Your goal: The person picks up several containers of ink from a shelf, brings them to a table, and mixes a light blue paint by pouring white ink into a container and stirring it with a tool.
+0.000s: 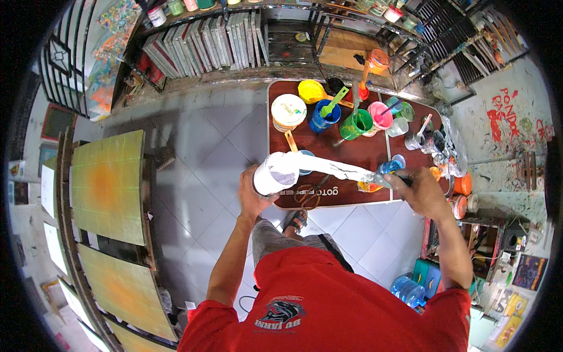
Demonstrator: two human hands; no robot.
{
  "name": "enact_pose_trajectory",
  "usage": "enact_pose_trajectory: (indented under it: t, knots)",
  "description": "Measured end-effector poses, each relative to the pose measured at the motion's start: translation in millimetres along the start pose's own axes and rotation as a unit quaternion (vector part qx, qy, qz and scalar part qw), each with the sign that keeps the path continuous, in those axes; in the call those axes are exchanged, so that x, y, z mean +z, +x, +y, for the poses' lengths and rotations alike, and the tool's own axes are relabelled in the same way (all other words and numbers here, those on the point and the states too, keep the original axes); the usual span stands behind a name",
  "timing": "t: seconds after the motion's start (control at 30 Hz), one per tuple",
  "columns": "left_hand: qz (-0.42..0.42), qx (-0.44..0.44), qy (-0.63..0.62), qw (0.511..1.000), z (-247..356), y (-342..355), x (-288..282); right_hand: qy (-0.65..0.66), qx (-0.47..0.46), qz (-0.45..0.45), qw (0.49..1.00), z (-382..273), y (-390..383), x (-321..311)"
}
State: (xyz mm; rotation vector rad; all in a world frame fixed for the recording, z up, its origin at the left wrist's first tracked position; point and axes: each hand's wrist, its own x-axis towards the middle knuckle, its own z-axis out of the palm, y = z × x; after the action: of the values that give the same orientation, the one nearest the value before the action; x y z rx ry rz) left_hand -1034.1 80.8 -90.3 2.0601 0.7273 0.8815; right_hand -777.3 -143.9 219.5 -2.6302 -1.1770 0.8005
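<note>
My left hand [253, 196] is wrapped round a white tub [271, 179], tilted over the near left edge of the table. In my right hand [425, 193] is the handle of a long spatula [346, 168], its length coated in thick white paint. The spatula's far end reaches the tub's rim; I cannot tell how far it goes inside. Just past the tub, a blue cup [305, 162] is partly hidden behind the spatula. Below my right hand's grip are a small blue pot [389, 167] and a yellow-orange pot [368, 187].
The dark red table [346, 152] holds a white bucket [288, 112], a blue pot [324, 115], a green pot [356, 124] and a pink pot [380, 115]. Yellow-orange panels [108, 185] lie on a rack at left. Frames [205, 44] stand along the back. A water bottle [407, 291] is at lower right.
</note>
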Motion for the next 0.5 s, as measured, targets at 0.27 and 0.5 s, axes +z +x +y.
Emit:
enact_pose_trajectory:
  t: [0.27, 0.5]
  knots:
    - [-0.009, 0.049, -0.099, 0.994, 25, 15, -5, -0.383, -0.34, 0.122, 0.851, -75, -7, -13]
    - [-0.053, 0.231, -0.057, 0.97, 49, 48, -32, -0.46, -0.466, 0.152, 0.74, -93, 13, -11]
